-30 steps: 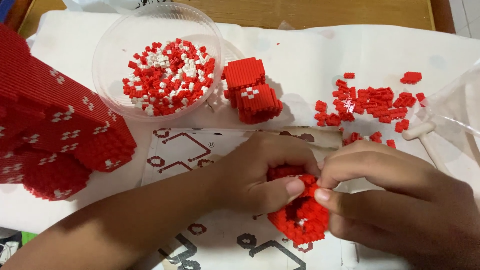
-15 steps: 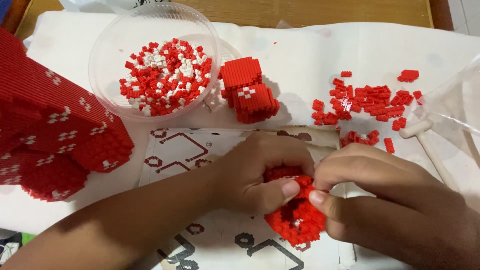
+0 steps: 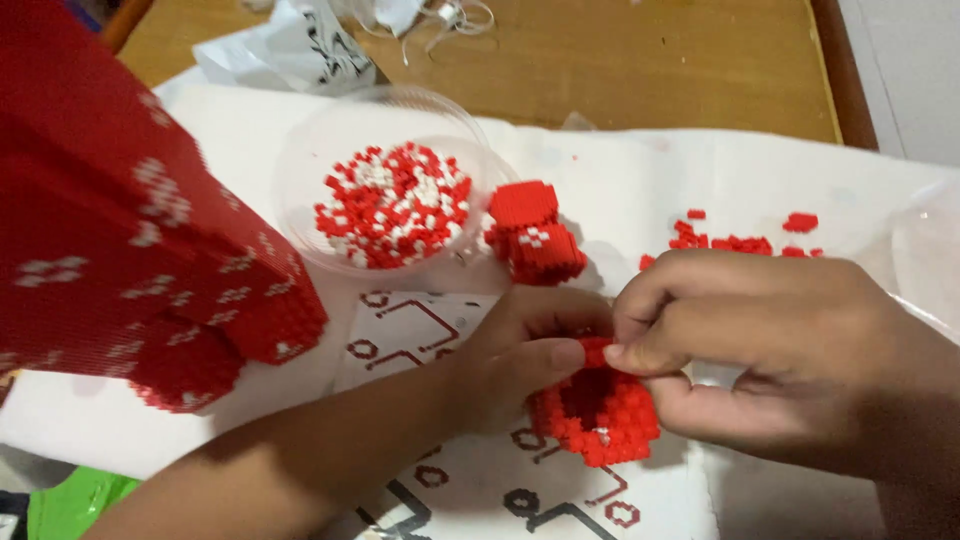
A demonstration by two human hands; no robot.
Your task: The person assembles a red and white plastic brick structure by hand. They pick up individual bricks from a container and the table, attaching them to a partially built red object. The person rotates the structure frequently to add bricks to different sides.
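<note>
The left hand (image 3: 520, 345) and the right hand (image 3: 760, 340) are meeting over a small hollow block piece (image 3: 597, 412), red and open at the top, which is resting low on the printed instruction sheet (image 3: 430, 320) in the middle of the counter (image 3: 620, 70). The left grip is closing on the piece's near rim, thumb pressing its top edge; the right grip is pinching at that same rim with thumb and forefinger, and it is probably seating a single tiny brick there, though the fingertips are hiding whatever sits between them.

Judging by how things are lying, the work is looking well advanced but not finished. A large red build with white flecks (image 3: 130, 250) is filling the left side of the view, already many layers tall. A small finished-looking red sub-part (image 3: 532, 235) is sitting just beside the clear bowl (image 3: 300, 170), apart from the hands. The piece in hand is showing only a few courses of wall around an open hollow, so it is seemingly being built up. Plenty of stock is remaining: the bowl is holding a heap of red and white bricks (image 3: 395, 205), and loose red bricks (image 3: 735, 240) are lying scattered on the white cloth (image 3: 620, 180) behind the right hand
</note>
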